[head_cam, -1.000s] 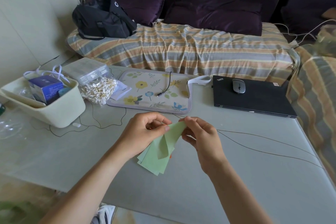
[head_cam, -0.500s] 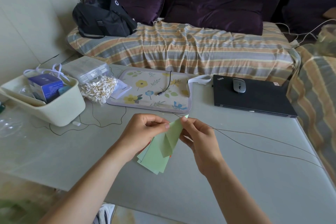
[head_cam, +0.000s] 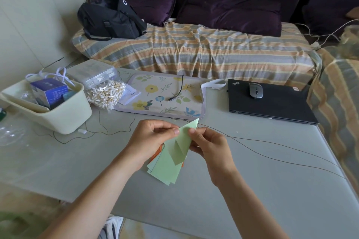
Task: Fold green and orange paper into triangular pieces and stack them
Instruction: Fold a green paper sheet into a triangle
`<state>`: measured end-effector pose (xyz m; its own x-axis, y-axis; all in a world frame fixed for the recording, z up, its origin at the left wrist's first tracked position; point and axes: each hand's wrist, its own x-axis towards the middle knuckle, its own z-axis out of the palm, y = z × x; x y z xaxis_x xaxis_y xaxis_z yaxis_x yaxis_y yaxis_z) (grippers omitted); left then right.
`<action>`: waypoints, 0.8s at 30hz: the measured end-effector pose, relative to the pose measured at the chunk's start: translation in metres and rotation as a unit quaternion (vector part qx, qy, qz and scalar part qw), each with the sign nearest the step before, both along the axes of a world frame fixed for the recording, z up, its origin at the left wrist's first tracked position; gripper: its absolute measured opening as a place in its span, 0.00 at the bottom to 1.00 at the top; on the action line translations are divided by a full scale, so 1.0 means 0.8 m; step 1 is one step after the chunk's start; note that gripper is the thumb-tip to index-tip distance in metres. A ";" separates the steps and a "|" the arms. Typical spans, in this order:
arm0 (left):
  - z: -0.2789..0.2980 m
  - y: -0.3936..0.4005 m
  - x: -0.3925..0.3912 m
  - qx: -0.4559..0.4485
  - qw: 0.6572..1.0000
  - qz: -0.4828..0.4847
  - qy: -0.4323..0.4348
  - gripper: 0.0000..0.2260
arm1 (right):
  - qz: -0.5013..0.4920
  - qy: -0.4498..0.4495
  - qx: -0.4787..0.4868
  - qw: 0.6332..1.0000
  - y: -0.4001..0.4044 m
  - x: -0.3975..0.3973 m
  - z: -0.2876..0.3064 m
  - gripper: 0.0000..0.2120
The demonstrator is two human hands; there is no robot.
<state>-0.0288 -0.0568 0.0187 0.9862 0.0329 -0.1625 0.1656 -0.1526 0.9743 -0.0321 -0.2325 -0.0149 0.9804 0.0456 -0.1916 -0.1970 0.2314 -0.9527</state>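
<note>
Both hands, left (head_cam: 149, 141) and right (head_cam: 208, 146), pinch a half-folded green strip (head_cam: 181, 146) above the desk (head_cam: 252, 180). Under it lie green sheets (head_cam: 165, 170) and orange paper (head_cam: 157, 154), seemingly unfolded; no stack visible, so most work remains.

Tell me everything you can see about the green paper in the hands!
The green paper is a pale, thin strip, partly folded, with a flap creased over its front. It is held up above the table, its pointed tip away from the person. The left hand and right hand pinch its top edges. More green and orange sheets lie beneath.
</note>
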 end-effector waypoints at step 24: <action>-0.002 -0.001 0.002 0.003 0.998 0.059 -0.024 0.02 | 0.037 0.004 -0.061 0.997 0.007 -0.004 -0.004 0.12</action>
<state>-0.0273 -0.0578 0.0175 0.9820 0.1504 -0.1144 0.1356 -0.1398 0.9808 -0.0355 -0.2268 -0.0179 0.9737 0.0942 -0.2073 -0.2162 0.0975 -0.9715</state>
